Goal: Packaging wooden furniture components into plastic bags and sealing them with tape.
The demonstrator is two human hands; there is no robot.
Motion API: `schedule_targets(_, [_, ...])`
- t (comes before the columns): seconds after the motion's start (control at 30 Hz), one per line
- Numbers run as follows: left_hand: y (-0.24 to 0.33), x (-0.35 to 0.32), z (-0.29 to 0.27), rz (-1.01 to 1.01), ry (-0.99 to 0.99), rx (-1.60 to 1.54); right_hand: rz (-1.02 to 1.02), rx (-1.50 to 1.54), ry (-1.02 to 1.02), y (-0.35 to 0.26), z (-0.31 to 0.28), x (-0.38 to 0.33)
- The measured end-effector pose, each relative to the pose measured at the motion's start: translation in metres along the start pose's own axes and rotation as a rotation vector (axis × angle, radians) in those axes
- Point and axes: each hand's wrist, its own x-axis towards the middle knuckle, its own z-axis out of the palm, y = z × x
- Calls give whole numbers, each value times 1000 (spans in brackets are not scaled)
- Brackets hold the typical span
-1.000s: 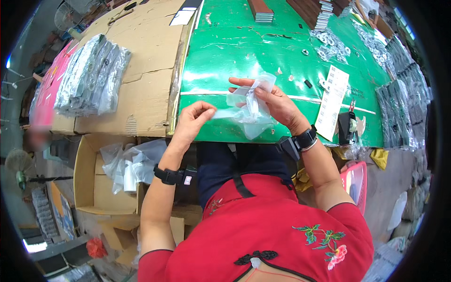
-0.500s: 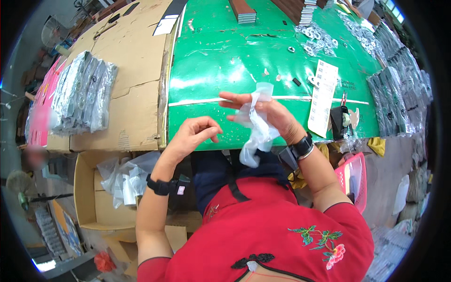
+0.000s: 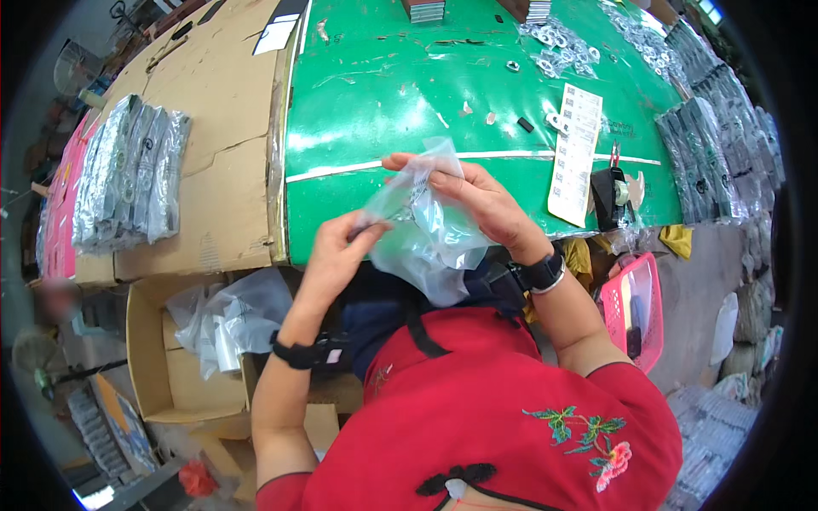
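A clear plastic bag [image 3: 426,230] hangs between my two hands over the front edge of the green tabletop [image 3: 358,102]. My left hand [image 3: 341,251] pinches the bag's left edge between thumb and fingers. Gripping its upper right part, my right hand [image 3: 486,204] has the thumb in front and the fingers partly behind the film. The bag is spread out and crumpled, its lower end hanging near my lap. Nothing can be made out inside it. To the right of my right hand lies a white label sheet [image 3: 575,153], next to a black tape dispenser [image 3: 608,200].
Stacks of plastic-wrapped packages lie on the cardboard at left [image 3: 132,175] and at the right edge [image 3: 703,162]. Bagged metal rings [image 3: 558,47] and brown strips [image 3: 424,10] are farther back. Below the table are a cardboard box [image 3: 149,341] with bags and a pink basket [image 3: 652,315].
My left hand has moved up to the bag and taken hold of its edge. The bag, bunched in my right hand before, is now spread wider between both hands. The view has shifted slightly.
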Motion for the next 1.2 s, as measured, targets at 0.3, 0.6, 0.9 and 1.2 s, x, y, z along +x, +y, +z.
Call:
schedule_targets(0.3, [30,45,-48,-68,403,752,-32,-278,513,73,-34,19])
schedule_targets(0.6, [-33,43,30,524,167,1014,-162,-438,796,79,-48,37])
schedule_targets(0.9, [-53,83,-23,433,-103,1164,-93,-729,788,-36,-93,-14])
schedule_targets(1.2, [-29,91,-39,479,-50,1246,90,-1298,396,-160,-138,125])
